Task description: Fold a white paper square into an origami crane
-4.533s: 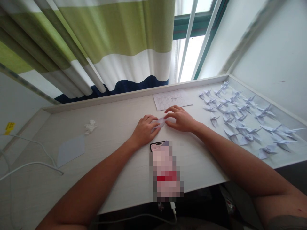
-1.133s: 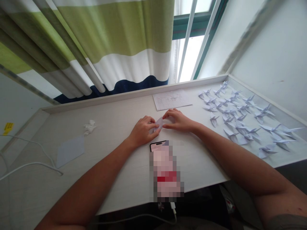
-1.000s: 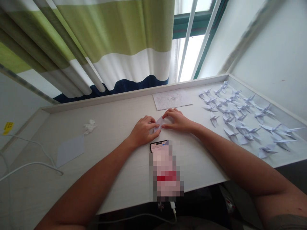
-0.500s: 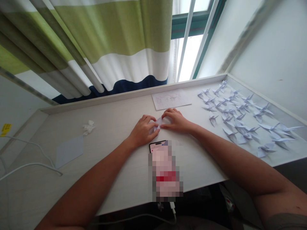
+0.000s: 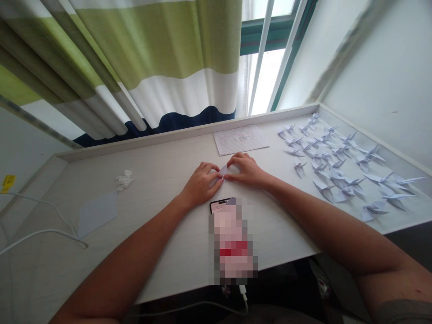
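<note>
On a pale desk [image 5: 151, 180] beneath a striped curtain [image 5: 151, 58] and window [image 5: 266, 76], the left hand [image 5: 200, 183] and right hand [image 5: 249, 170] both pinch a small folded paper [image 5: 222, 170] at the desk's middle. A phone [image 5: 232, 238] lies just nearer; paper cranes [image 5: 337, 166] cover the right side

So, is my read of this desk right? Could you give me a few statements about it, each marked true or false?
1. The left hand and right hand both touch a small folded paper. True.
2. The phone lies beyond the hands. False: it lies nearer the person, at the front edge of the desk.
3. The cranes sit to the right of the hands. True.
4. The printed sheet lies under the left hand. False: it lies beyond the hands.
5. A flat pale sheet lies on the left of the desk. True.
</note>
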The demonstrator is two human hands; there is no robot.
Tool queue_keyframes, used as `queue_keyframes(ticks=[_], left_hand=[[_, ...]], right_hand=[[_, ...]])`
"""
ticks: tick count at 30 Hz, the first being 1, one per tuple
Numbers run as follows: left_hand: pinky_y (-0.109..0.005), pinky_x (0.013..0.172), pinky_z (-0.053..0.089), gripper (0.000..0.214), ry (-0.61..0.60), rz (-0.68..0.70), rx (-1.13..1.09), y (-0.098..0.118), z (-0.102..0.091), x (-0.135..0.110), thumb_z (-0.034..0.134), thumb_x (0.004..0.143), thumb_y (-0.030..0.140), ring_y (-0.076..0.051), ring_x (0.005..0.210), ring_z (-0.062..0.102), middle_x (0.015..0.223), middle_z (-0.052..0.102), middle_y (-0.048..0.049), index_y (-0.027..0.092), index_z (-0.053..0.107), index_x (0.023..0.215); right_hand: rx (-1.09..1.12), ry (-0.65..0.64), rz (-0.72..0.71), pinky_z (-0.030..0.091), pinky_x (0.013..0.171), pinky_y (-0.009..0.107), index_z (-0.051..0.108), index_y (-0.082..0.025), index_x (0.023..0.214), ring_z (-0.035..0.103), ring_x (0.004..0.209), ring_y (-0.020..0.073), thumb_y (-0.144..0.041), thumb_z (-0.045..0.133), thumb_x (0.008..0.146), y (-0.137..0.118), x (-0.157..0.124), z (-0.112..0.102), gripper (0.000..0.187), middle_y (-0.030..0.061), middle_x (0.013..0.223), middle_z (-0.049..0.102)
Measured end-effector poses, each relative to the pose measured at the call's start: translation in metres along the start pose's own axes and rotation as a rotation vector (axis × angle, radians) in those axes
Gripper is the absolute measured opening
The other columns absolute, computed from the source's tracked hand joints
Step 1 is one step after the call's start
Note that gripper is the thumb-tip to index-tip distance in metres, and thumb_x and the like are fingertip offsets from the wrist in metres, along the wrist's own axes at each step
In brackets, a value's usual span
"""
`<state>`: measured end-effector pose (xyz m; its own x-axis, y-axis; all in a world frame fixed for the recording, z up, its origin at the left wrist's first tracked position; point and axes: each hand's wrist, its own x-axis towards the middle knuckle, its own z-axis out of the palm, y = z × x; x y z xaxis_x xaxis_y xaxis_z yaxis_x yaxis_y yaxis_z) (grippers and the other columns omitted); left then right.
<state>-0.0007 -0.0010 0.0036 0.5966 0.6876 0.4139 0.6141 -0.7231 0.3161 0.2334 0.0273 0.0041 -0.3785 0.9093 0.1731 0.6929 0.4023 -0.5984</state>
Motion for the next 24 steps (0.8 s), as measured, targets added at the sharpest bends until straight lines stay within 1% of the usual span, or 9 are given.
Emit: queue_keyframes(ticks=[7, 12, 17, 20, 24], left_hand=[[-0.051, 0.104, 0.054, 0.016, -0.009, -0.024, -0.007, 0.0019, -0.0009, 0.0011, 0.063, 0.099, 0.026, -0.031, 0.118, 0.059, 0.119, 0.07, -0.013, 0.019, 0.074, 0.108], [-0.052, 0.106, 0.054, 0.021, -0.009, -0.043, -0.016, 0.0033, -0.0015, 0.0017, 0.064, 0.098, 0.025, -0.031, 0.119, 0.058, 0.12, 0.069, -0.013, 0.019, 0.071, 0.117], [-0.051, 0.106, 0.054, 0.019, -0.021, -0.041, -0.002, 0.0029, -0.0018, 0.0013, 0.064, 0.098, 0.026, -0.031, 0.119, 0.058, 0.12, 0.069, -0.0129, 0.019, 0.072, 0.114], [-0.051, 0.105, 0.054, 0.019, -0.027, -0.037, 0.008, 0.0028, -0.0022, 0.0012, 0.063, 0.098, 0.026, -0.031, 0.12, 0.059, 0.12, 0.069, -0.0127, 0.019, 0.073, 0.114], [-0.052, 0.105, 0.054, 0.021, -0.029, -0.027, 0.016, 0.0034, -0.0029, 0.0017, 0.062, 0.098, 0.026, -0.032, 0.12, 0.059, 0.121, 0.07, -0.0132, 0.019, 0.072, 0.116]], right_hand=[[0.008, 0.001, 0.016, 0.045, 0.107, 0.053, 0.076, -0.024, 0.103, 0.058, 0.121, 0.0356, -0.052, 0.084, 0.081, -0.0013, 0.0003, 0.0004, 0.036, 0.0106, 0.121, 0.065], [0.007, 0.003, 0.013, 0.044, 0.108, 0.053, 0.075, -0.025, 0.104, 0.057, 0.122, 0.0349, -0.051, 0.085, 0.081, -0.0013, 0.0, 0.001, 0.036, 0.0099, 0.123, 0.064], [0.031, -0.002, 0.021, 0.044, 0.107, 0.053, 0.077, -0.025, 0.104, 0.058, 0.12, 0.035, -0.053, 0.083, 0.083, -0.0002, 0.0013, -0.0013, 0.036, 0.0102, 0.121, 0.066], [0.062, -0.011, 0.014, 0.045, 0.108, 0.052, 0.078, -0.024, 0.102, 0.059, 0.12, 0.034, -0.05, 0.081, 0.085, 0.0014, 0.0023, -0.003, 0.031, 0.0106, 0.119, 0.067], [0.066, 0.011, 0.011, 0.045, 0.108, 0.053, 0.078, -0.024, 0.1, 0.06, 0.12, 0.034, -0.048, 0.082, 0.085, 0.0027, 0.0025, -0.0022, 0.028, 0.0103, 0.118, 0.068]])
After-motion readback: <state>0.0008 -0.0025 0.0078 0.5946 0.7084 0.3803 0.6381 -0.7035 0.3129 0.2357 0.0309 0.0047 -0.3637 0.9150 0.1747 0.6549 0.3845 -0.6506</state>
